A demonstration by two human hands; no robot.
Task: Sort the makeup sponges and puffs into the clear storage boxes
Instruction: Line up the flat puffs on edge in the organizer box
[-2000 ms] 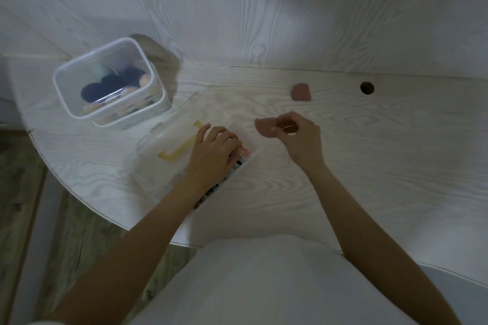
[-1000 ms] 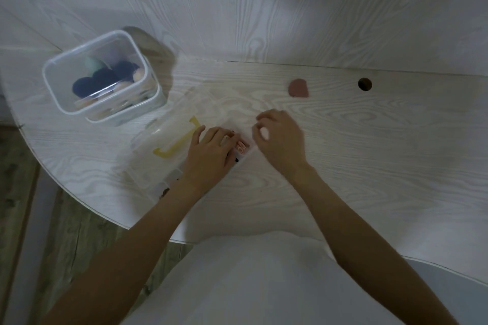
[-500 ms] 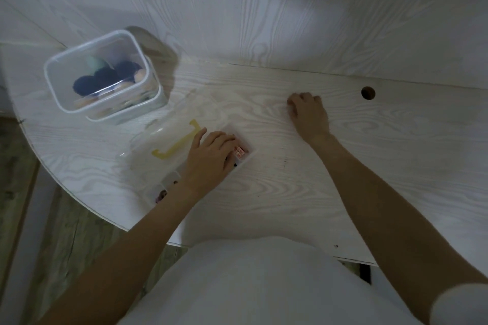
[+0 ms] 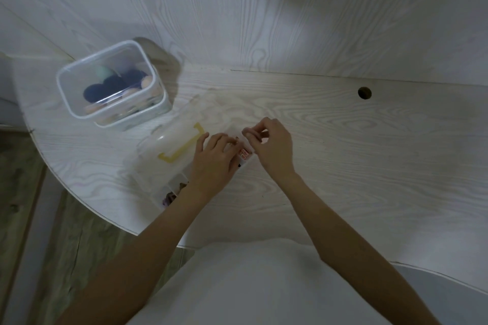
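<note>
A flat clear compartment box [image 4: 169,145] with a yellow handle lies near the table's front edge. My left hand [image 4: 215,159] rests on its right part, fingers bent down onto the lid. My right hand [image 4: 272,144] hovers at the box's right corner with fingers curled in a pinch; the pink sponge it covered a moment ago is hidden inside them. A taller clear tub [image 4: 111,87] stands at the back left, holding dark blue puffs [image 4: 105,87], a pale green sponge [image 4: 103,71] and beige ones.
The white wood-grain table [image 4: 343,166] has a curved front edge on the left and a cable hole [image 4: 364,93] at the back right. A wood-grain wall rises just behind it. Wooden floor shows at the lower left.
My right hand reached back to the pink sponge, closed over it and came back to the compartment box's right corner. The sponge is gone from the table. My left hand stayed on the box.
</note>
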